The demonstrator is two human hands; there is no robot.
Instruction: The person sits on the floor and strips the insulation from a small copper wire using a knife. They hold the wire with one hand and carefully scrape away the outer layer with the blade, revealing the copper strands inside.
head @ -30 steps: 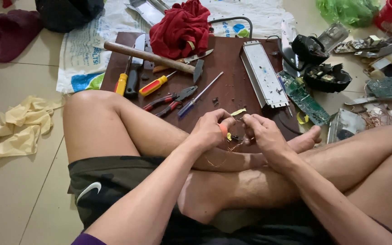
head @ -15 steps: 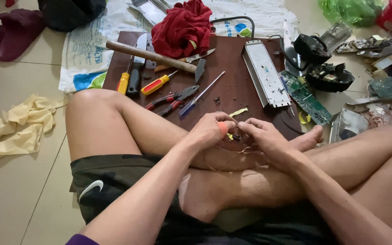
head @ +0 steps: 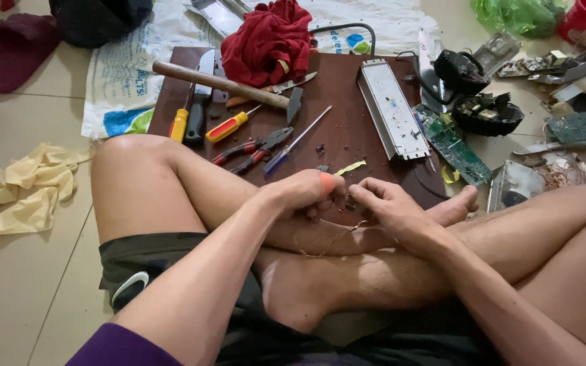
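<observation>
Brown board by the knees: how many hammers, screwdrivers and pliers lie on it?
Hammer: 1
Screwdrivers: 3
Pliers: 1
Total: 5

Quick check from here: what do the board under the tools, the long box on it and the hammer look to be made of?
The board: dark brown wood or laminate, smooth with a dull sheen. The long box: probably bare metal, pale grey with folded edges and scuffs. The hammer: a light wooden handle, grain-coloured and matte, with a dark head, likely steel.
</observation>
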